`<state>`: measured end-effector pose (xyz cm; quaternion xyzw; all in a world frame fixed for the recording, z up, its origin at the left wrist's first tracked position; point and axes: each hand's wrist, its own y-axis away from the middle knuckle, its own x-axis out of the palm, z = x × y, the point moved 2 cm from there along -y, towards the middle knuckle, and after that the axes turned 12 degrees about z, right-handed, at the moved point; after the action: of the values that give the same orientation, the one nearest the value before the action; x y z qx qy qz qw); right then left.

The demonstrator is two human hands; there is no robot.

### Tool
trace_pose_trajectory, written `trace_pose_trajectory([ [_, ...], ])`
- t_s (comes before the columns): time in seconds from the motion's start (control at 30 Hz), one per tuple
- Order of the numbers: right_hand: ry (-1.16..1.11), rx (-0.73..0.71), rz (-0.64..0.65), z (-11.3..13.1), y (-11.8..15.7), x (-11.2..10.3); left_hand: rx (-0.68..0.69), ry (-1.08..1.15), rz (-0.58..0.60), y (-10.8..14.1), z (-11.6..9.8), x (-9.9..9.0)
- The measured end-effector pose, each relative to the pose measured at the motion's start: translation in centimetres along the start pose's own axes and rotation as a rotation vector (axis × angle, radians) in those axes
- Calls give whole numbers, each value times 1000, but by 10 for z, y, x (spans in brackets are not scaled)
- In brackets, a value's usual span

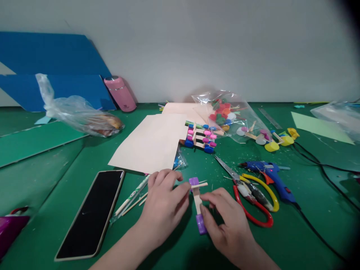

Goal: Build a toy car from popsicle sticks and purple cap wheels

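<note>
"While both bare hands occupy the near part of the green surface, what lies between them?"

"One flat pale-wood strip with a purple block at each end, pointing towards the far edge; one thin pale wooden stick laid crosswise at its far end."

"State of grip?"

"Left hand: fingertips closed on the stick's left end. Right hand: thumb and forefinger against the strip's right side; whether grasping or merely touching, cannot tell."

"Remaining items?"

"Towards the left edge, one black-screened smartphone. Towards the right edge, one pair of scissors with red and yellow handles and one blue glue gun. By the far edge, one pink cylindrical bottle."
</note>
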<state>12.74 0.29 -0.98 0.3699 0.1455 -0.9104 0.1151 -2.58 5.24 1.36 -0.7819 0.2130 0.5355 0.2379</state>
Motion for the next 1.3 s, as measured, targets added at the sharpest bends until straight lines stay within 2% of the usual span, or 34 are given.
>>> trace_pose_trajectory([
  [0.13, -129, 96, 7, 2, -1, 3, 49, -123, -49, 1, -2, 2],
  [0.23, -461, 279, 88, 3, -1, 13, 63, -139, -77, 0, -2, 4],
  [0.33, -755, 423, 182, 6, -1, 26, 55, -87, -53, -2, -2, 3],
  [0.43, -892, 451, 214, 8, -1, 31, 51, -38, -37, -4, -1, 1],
  [0.53, -933, 464, 235, 10, -1, 28, 52, -44, -26, -4, 0, 0],
  [0.67, -776, 422, 236, 9, -1, 12, 67, -132, -60, -2, 0, 2],
  [0.83, -200, 90, 75, 6, -10, -14, 84, -151, -74, 0, 0, 3],
  [0.93, 36, 48, 80, 4, -21, -18, 64, -104, -59, -1, 1, 2],
  [1.3, 166, -2, 189, 1, -39, -13, 28, -56, -129, -1, 0, 1],
])
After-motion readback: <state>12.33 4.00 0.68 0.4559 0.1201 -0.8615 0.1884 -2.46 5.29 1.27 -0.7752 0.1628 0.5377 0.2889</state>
